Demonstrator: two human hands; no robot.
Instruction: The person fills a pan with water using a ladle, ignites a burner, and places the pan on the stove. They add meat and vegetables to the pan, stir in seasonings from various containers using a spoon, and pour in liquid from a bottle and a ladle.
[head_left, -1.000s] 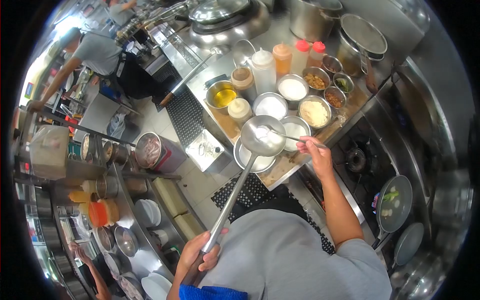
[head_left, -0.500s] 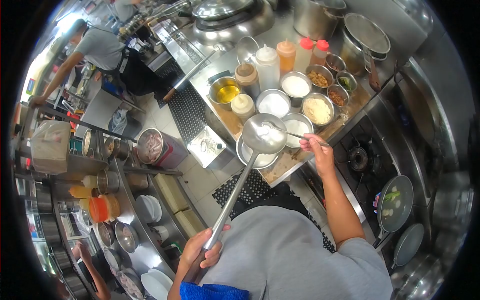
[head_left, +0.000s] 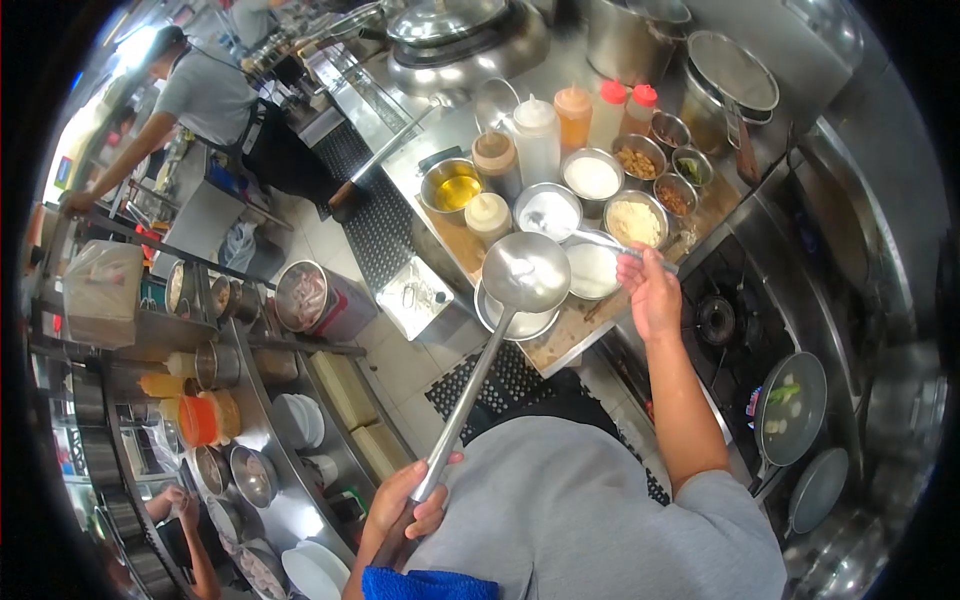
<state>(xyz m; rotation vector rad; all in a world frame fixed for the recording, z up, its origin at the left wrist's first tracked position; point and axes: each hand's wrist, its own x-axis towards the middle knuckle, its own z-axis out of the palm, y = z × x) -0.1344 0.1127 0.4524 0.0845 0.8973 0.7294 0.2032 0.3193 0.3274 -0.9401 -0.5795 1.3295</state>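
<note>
My left hand (head_left: 408, 503) is wrapped round the handle of a long steel ladle (head_left: 527, 272), low near my body. The ladle's wide bowl hangs over the seasoning containers, with a little whitish matter inside it. Between the fingers of my right hand (head_left: 652, 292) is a small metal spoon (head_left: 600, 239). Its tip reaches the near edge of a steel bowl of white granules (head_left: 547, 212). Just below the spoon stands another bowl of white powder (head_left: 594, 272), and beside it a bowl of pale yellow powder (head_left: 635, 222). The ladle partly covers one more white-filled bowl (head_left: 520, 322).
Squeeze bottles (head_left: 537, 130), a container of yellow oil (head_left: 452, 188) and several small condiment bowls crowd the board. To the right are a gas burner (head_left: 716, 316) and a pan with vegetables (head_left: 790, 410). A co-worker (head_left: 210, 95) stands at the far left.
My right hand has moved the spoon up and right, away from the ladle's bowl to the white granules. The ladle stays nearly still.
</note>
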